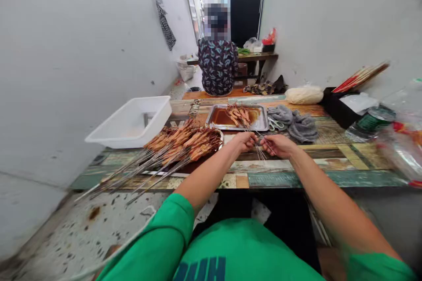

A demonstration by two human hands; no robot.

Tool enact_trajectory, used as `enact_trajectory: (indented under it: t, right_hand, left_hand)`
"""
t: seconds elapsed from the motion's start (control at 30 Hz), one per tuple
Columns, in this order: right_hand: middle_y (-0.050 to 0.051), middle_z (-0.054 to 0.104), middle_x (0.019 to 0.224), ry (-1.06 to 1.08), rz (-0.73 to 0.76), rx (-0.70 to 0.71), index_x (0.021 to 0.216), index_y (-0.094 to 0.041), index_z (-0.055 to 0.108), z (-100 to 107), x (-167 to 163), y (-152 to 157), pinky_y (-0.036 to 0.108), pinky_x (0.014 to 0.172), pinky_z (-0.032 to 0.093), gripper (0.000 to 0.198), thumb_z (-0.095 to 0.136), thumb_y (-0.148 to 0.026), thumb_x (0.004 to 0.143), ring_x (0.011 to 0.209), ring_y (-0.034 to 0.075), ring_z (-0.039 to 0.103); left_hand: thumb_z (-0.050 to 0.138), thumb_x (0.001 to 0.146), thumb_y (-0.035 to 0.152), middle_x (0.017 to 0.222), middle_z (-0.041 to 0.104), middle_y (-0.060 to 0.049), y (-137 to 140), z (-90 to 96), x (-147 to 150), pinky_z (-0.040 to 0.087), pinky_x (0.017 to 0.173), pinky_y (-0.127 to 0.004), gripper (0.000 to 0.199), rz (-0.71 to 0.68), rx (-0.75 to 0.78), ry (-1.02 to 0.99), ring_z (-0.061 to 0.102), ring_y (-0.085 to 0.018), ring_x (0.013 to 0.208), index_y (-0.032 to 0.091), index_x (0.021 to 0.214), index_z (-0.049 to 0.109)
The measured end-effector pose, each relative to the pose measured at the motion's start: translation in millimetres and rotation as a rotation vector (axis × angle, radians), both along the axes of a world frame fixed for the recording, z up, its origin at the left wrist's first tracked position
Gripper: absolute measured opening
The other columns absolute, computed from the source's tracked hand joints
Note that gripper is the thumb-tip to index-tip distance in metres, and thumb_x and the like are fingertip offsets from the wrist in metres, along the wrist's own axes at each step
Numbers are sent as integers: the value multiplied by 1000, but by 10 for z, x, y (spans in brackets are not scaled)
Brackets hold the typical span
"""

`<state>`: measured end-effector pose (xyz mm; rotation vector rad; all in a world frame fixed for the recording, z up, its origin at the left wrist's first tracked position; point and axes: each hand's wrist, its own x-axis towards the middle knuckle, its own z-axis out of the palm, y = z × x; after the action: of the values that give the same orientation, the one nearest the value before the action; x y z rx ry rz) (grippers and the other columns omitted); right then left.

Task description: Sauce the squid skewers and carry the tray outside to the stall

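The person is threading marinated meat onto thin metal skewers. The left hand (244,140) and right hand (276,144) are both closing around a small bunch of bare skewers (260,151) over the table's (296,175) front edge, just before the tray of meat (231,124). Finished skewers (184,142) are lying piled to the left. The next move probably calls for separating one skewer and reaching into the tray.
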<state>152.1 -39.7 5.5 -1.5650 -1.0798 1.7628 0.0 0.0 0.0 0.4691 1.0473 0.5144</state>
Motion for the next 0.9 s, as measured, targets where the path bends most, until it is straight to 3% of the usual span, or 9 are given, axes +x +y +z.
enact_trajectory:
  t: [0.2,0.37,0.47,0.6,0.77,0.9]
  right_hand:
    - [-4,45,39,-88,29,74,60,-15,53,-59,-118,-48,17,29,25,37,40,-20,94,28,5,35]
    - [-6,41,33,-238,67,135,53,-17,49,-78,-140,-63,17,25,19,40,49,-24,92,24,5,30]
    - [-5,45,37,-303,56,143,57,-16,52,-21,-134,39,17,28,26,41,45,-28,95,27,5,36]
    - [-4,55,52,-343,46,156,72,-14,58,68,-267,268,17,42,42,35,45,-33,98,41,5,50]
    - [-4,58,66,-496,47,117,86,-12,61,143,-564,537,19,45,45,27,54,-37,94,48,6,51]
    - [0,63,78,-602,44,183,95,-12,62,240,-696,663,23,53,51,23,56,-35,93,59,8,58]
  left_hand:
    - [41,96,20,54,41,4,1,19,33,12,31,-8,30,0,5,-24,23,1,36,12,67,46]
    - [38,93,5,57,46,2,-1,11,78,10,34,-8,28,44,76,62,24,1,37,13,67,44]
    - [43,87,-1,56,48,1,-17,-15,95,11,35,-10,26,70,146,94,26,1,37,12,65,46]
    - [54,83,2,51,45,3,-72,-62,130,17,38,-12,26,135,266,165,31,0,38,12,60,46]
    - [56,82,6,48,47,2,-111,-14,117,22,40,-16,28,155,399,256,35,-2,38,12,57,46]
    - [57,82,8,46,47,2,-95,61,30,26,41,-18,25,150,491,344,37,-4,38,12,58,52]
